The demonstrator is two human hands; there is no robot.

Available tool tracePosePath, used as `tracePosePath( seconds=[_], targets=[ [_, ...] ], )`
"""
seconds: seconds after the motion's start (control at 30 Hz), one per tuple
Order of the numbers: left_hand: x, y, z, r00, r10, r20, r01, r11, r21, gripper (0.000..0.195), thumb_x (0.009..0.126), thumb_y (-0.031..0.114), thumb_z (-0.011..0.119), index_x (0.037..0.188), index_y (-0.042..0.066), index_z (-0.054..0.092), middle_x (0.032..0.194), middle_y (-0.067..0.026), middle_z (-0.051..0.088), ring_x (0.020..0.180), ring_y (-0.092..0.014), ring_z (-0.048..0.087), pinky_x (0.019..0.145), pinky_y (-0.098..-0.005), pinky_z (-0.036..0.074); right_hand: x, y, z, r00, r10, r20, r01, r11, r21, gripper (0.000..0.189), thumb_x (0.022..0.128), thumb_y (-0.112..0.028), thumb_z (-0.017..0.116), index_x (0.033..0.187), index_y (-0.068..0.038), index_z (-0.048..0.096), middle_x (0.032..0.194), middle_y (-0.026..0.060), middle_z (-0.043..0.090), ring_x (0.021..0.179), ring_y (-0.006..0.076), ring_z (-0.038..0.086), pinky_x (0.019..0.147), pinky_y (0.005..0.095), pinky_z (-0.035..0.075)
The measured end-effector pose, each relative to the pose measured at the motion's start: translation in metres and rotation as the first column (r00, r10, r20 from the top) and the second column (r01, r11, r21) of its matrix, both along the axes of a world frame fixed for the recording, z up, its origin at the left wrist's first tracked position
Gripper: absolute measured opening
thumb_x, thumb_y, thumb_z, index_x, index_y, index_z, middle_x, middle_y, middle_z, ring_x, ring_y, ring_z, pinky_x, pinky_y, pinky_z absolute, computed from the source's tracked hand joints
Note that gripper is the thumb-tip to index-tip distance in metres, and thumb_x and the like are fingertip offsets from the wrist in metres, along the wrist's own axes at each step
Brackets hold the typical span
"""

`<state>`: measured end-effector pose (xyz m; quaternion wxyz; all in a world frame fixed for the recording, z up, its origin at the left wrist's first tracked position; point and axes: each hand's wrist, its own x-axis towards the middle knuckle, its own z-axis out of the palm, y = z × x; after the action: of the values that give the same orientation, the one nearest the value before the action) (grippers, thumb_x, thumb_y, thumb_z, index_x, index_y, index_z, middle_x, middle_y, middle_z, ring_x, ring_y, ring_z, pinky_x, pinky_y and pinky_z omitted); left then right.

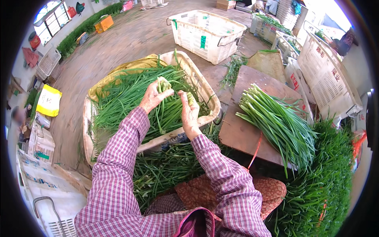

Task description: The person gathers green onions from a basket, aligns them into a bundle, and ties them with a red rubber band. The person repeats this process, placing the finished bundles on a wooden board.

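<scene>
Above a white plastic crate (pixel 204 86) of long green leafy stalks, probably Chinese chives (pixel 130 89), both of my hands hold small bunches. My left hand (pixel 155 94) grips some by their pale stem ends, the leaves hanging down. Close beside it on the right, my right hand (pixel 189 111) is closed on another bunch, its stem ends showing past the fingers. A neat sheaf of chives (pixel 275 124) lies on a brown board (pixel 242 130) to the right, pale ends toward the upper left. A red tie (pixel 257 149) hangs over the board's near edge.
A yellow woven sack (pixel 118 69) drapes over the crate's far side. Beyond stands another white crate (pixel 207 38). Loose leaves (pixel 168 166) cover the ground by my legs, and a large pile of chives (pixel 319 183) rises at right. Tall crates (pixel 328 74) stand behind the board. A person sits far left.
</scene>
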<state>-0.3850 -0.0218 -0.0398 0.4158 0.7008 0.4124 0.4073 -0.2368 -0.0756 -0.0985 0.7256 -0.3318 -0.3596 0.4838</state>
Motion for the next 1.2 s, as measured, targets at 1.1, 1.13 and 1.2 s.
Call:
tracePosePath(
  seconds=[1.1,1.13,1.2],
  targets=[
    [0.219,-0.228,0.155,0.910,-0.392,-0.136,0.400,0.739,0.543,0.108,0.070,0.040,0.080,0.153,-0.001,0.023,0.146,-0.0199,0.045,0.132,-0.030,0.046,0.109,-0.0390,0.036,0.200,-0.197,0.237,0.877,-0.130,-0.463,0.273,0.927,0.257,0.034,0.096,-0.036,0.064,0.121,-0.012,0.064,0.089,-0.0066,0.058,0.080,0.0062,0.051,0.068,0.0237,0.044],
    [0.222,-0.228,0.155,0.909,-0.378,-0.175,0.411,0.739,0.535,0.100,0.072,0.035,0.077,0.151,-0.002,0.027,0.141,-0.0195,0.049,0.127,-0.030,0.050,0.107,-0.0382,0.038,0.203,-0.202,0.237,0.860,-0.114,-0.497,0.267,0.931,0.249,0.036,0.096,-0.037,0.064,0.122,-0.013,0.064,0.089,-0.0066,0.057,0.079,0.0065,0.050,0.068,0.0241,0.043],
    [0.222,-0.222,0.151,0.925,-0.314,-0.215,0.380,0.753,0.537,0.074,0.073,0.017,0.068,0.140,-0.004,0.046,0.118,-0.0139,0.064,0.106,-0.026,0.060,0.097,-0.0343,0.044,0.210,-0.206,0.234,0.894,-0.138,-0.426,0.274,0.921,0.276,0.040,0.096,-0.036,0.063,0.129,-0.013,0.060,0.093,-0.0063,0.057,0.083,0.0069,0.051,0.070,0.0244,0.043]
  ],
)
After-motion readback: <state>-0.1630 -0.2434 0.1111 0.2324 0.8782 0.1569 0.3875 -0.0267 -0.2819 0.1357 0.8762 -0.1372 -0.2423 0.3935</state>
